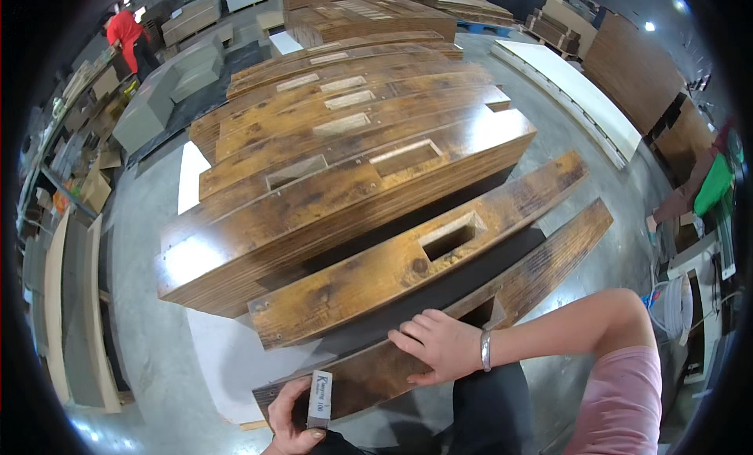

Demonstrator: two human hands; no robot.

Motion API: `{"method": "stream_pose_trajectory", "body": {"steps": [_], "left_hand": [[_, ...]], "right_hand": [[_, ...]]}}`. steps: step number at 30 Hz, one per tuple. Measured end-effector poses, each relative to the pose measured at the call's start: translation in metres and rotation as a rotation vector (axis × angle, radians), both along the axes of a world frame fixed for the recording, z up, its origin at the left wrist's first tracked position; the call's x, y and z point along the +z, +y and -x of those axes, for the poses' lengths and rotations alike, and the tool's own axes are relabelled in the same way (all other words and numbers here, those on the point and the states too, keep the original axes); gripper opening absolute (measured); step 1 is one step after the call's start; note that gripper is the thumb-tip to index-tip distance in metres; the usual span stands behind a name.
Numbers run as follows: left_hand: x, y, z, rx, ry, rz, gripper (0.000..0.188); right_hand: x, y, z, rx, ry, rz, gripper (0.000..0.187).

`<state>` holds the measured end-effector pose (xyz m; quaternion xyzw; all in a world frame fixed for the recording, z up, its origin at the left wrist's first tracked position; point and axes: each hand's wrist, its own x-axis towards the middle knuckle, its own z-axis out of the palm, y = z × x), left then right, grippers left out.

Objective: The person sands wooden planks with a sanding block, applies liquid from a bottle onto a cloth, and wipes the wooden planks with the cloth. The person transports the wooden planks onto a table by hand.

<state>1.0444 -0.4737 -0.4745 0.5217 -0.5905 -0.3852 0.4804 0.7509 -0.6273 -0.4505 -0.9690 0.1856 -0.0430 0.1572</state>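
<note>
Nearest to me lies a dark brown stained wooden board [376, 380] with a rectangular slot, tilted so that its face slopes towards me. My left hand [289, 420] is closed round a small grey-and-white sanding block [320, 396] at the board's left end. Across the middle of that board my right hand [435, 345] lies with its fingers apart, steadying nothing else; a silver bracelet circles the wrist. Just beyond is a lighter brown board [345, 290] with a slot cut through it. Farther off, a thick row of similar slotted boards [274, 231] stands together.
A white panel [580, 90] lies on the floor at right. Long boards [67, 306] lean at left. Grey blocks [149, 118] stand beyond them. A person in red [127, 35] is far left; another person's arm [682, 200] reaches in at right, near a green thing [714, 184].
</note>
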Motion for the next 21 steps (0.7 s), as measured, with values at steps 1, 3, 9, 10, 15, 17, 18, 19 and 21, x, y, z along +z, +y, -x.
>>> {"method": "stream_pose_trajectory", "body": {"steps": [1, 3, 9, 10, 15, 17, 18, 19, 21], "left_hand": [[-0.001, 0.0, 0.005, 0.013, 0.162, -0.076, 0.09], [0.004, -0.009, 0.007, -0.006, 0.112, -0.028, 0.084], [0.01, -0.015, 0.005, -0.08, -0.035, 0.103, 0.071], [0.018, -0.019, 0.005, -0.166, -0.133, 0.055, 0.07], [0.036, -0.03, 0.015, -0.262, -0.256, -0.009, 0.067], [0.039, -0.029, 0.016, -0.236, -0.293, -0.031, 0.068], [0.041, -0.029, 0.016, -0.237, -0.327, -0.038, 0.068], [0.045, -0.029, 0.014, -0.241, -0.346, -0.059, 0.068], [0.06, -0.032, 0.02, -0.176, -0.432, -0.062, 0.067]], "right_hand": [[0.001, -0.002, -0.001, -0.006, -0.004, -0.006, 0.069], [0.004, -0.003, 0.002, -0.021, -0.025, -0.019, 0.068], [0.015, -0.006, -0.006, -0.015, 0.077, -0.05, 0.069], [0.016, -0.007, -0.006, 0.003, 0.083, -0.058, 0.069], [0.023, -0.008, -0.005, -0.031, 0.154, -0.077, 0.067], [0.023, -0.01, -0.01, -0.049, 0.127, -0.041, 0.067], [0.025, -0.012, -0.011, -0.011, 0.117, -0.047, 0.067], [0.028, -0.014, -0.014, -0.023, 0.147, -0.044, 0.067], [0.031, -0.015, -0.023, -0.017, 0.219, -0.089, 0.071]]}}
